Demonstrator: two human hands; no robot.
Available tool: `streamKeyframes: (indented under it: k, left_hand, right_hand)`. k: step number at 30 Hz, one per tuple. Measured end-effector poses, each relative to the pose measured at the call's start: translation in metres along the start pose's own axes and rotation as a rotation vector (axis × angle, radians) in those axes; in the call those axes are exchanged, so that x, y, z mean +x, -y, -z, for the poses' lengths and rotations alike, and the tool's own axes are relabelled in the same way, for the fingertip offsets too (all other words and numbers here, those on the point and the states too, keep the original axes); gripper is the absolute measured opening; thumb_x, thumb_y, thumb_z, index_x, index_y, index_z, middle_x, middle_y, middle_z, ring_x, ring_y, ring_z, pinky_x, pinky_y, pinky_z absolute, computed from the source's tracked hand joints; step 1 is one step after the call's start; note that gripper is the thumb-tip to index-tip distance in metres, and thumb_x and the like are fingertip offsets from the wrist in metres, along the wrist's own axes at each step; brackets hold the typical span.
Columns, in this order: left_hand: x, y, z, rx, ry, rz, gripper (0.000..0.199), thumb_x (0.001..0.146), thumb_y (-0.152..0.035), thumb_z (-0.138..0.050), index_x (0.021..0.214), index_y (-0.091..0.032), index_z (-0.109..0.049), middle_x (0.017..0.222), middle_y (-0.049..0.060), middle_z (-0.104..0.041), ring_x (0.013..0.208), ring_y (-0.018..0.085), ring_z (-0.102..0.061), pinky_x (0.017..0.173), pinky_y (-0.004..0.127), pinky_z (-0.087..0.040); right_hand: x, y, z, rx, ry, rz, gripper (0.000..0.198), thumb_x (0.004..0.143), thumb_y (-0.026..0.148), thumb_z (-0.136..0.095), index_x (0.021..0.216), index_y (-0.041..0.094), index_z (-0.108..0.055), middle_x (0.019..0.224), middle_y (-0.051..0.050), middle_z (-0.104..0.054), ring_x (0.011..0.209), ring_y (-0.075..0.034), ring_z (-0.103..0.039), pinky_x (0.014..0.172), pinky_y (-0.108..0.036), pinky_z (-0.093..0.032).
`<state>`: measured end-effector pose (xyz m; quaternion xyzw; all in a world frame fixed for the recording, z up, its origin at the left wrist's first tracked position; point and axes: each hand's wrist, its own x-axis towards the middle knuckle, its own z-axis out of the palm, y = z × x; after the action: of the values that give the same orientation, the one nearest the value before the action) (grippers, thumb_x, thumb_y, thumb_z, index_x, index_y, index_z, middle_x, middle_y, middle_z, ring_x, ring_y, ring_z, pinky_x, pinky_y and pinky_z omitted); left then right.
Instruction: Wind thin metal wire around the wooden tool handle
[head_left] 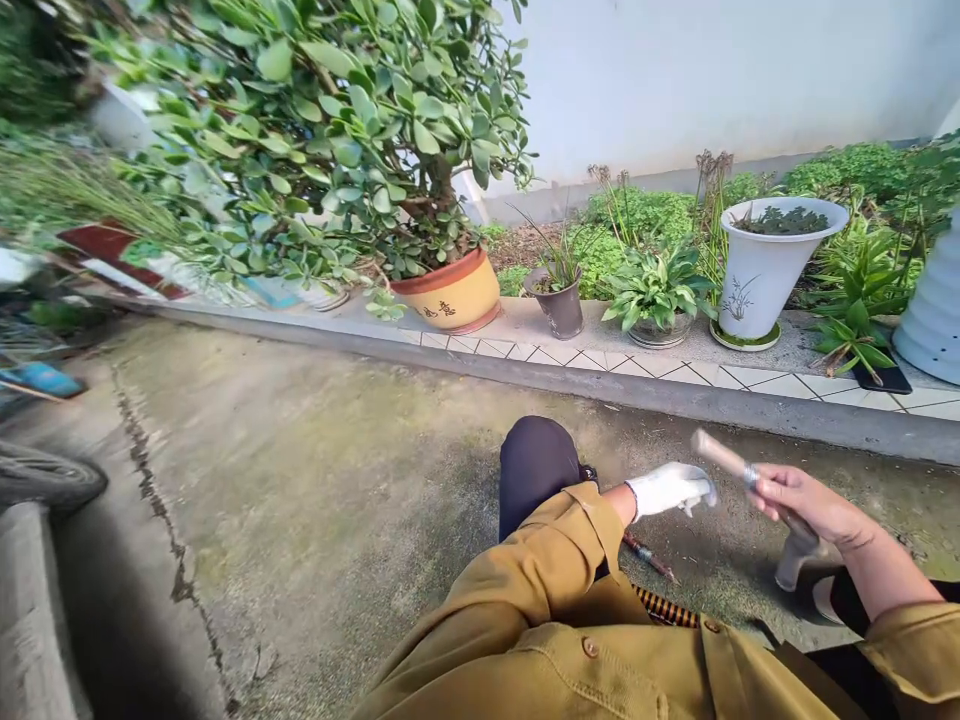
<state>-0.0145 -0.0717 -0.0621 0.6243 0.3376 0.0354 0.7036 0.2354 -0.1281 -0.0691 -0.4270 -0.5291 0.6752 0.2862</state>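
Observation:
My right hand (806, 505), bare, is closed around the neck of a wooden-handled hand tool (724, 457). Its pale handle points up and left, with a metal band beside my fingers. A greyish, blurred broad part (795, 562) shows below the hand; I cannot tell its exact shape. In a white knit glove, my left hand (671, 490) hovers to the left of the handle, apart from it. Its fingers are loosely bent, nothing visible in them. Under my left forearm a reddish-brown stick-like tool (651, 558) lies on the concrete, partly hidden by my sleeve.
Along the tiled ledge (570, 358) stand a large yellow pot (450, 300), a small dark pot (561, 312), a leafy low plant (660, 285) and a tall white planter (769, 280). A phone-like dark slab (885, 378) lies at right. A striped yellow-black object (666, 606) is near my lap.

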Motion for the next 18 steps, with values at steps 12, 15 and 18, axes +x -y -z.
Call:
streamKeyframes:
  k: [12, 15, 18]
  left_hand:
    - [0.031, 0.023, 0.011, 0.402, 0.147, -0.051, 0.009, 0.083, -0.021, -0.063, 0.079, -0.016, -0.068, 0.072, -0.003, -0.060, 0.068, 0.009, -0.050, 0.065, 0.021, -0.040]
    - [0.034, 0.025, 0.014, 0.278, 0.157, -0.038, 0.011, 0.084, -0.024, -0.064, 0.081, -0.014, -0.068, 0.077, -0.001, -0.064, 0.070, 0.010, -0.053, 0.069, 0.022, -0.042]
    - [0.037, 0.032, 0.017, 0.171, 0.088, -0.053, 0.021, 0.091, -0.029, -0.056, 0.089, -0.012, -0.068, 0.081, 0.001, -0.064, 0.066, 0.008, -0.052, 0.066, 0.023, -0.043]
  right_hand:
    - [0.033, -0.035, -0.004, -0.797, 0.042, -0.410, 0.027, 0.080, 0.042, -0.065, 0.095, 0.021, -0.073, 0.072, -0.006, -0.067, 0.063, -0.019, -0.060, 0.059, -0.029, -0.041]
    - [0.021, -0.015, -0.014, -0.434, 0.410, -0.370, 0.039, 0.075, 0.055, -0.070, 0.089, 0.018, -0.070, 0.068, -0.002, -0.061, 0.058, -0.014, -0.054, 0.056, -0.026, -0.041]
    - [0.010, 0.007, -0.007, -0.178, 0.236, -0.145, 0.047, 0.079, 0.063, -0.066, 0.089, 0.017, -0.065, 0.075, -0.001, -0.060, 0.062, -0.012, -0.052, 0.060, -0.025, -0.042]
